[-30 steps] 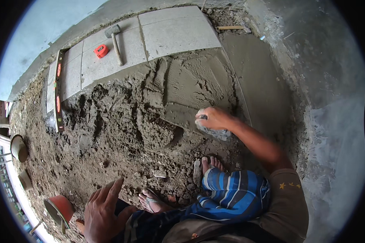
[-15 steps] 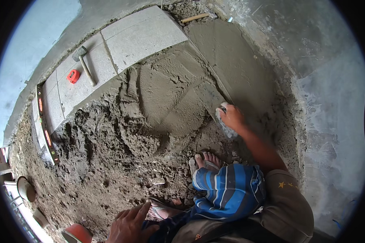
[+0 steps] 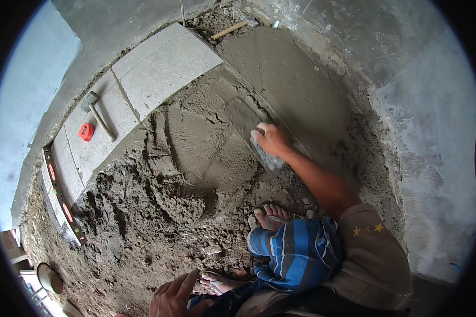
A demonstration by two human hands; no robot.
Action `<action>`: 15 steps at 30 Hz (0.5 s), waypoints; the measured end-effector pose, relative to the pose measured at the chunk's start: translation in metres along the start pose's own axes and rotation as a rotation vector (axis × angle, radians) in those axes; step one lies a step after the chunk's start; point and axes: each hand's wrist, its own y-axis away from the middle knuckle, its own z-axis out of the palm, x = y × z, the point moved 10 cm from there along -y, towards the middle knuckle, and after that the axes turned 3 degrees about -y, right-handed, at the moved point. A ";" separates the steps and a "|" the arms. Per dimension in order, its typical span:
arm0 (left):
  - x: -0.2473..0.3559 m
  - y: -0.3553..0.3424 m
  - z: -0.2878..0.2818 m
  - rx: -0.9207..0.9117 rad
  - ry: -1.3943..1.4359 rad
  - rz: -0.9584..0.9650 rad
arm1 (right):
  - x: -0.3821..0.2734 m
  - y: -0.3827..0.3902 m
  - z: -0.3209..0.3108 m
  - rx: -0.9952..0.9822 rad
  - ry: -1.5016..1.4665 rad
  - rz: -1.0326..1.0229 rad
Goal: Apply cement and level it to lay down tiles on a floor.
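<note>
Head view: trowel clamped in right hand, blade flat on mortar bed near its smoothed right edge, angled for levelling. Left hand loosely spread on knee, holding nothing. 2 laid tiles, mallet, spirit level along left edge.

Quick count: three grey tiles laid in a row, maybe a fourth at the far left end but it's hard to tell. One mallet and one red tape measure sitting on them, one level along the edge. One trowel, one stick, two hands, two bare feet.
</note>
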 end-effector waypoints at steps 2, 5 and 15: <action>-0.006 -0.007 -0.001 -0.026 0.040 -0.029 | -0.008 0.041 0.005 -0.090 0.019 -0.114; -0.015 -0.018 -0.002 -0.023 0.030 -0.066 | -0.028 0.064 0.007 -0.223 0.098 -0.086; -0.006 -0.024 -0.002 -0.018 0.010 0.033 | 0.021 -0.011 -0.039 0.104 0.254 0.104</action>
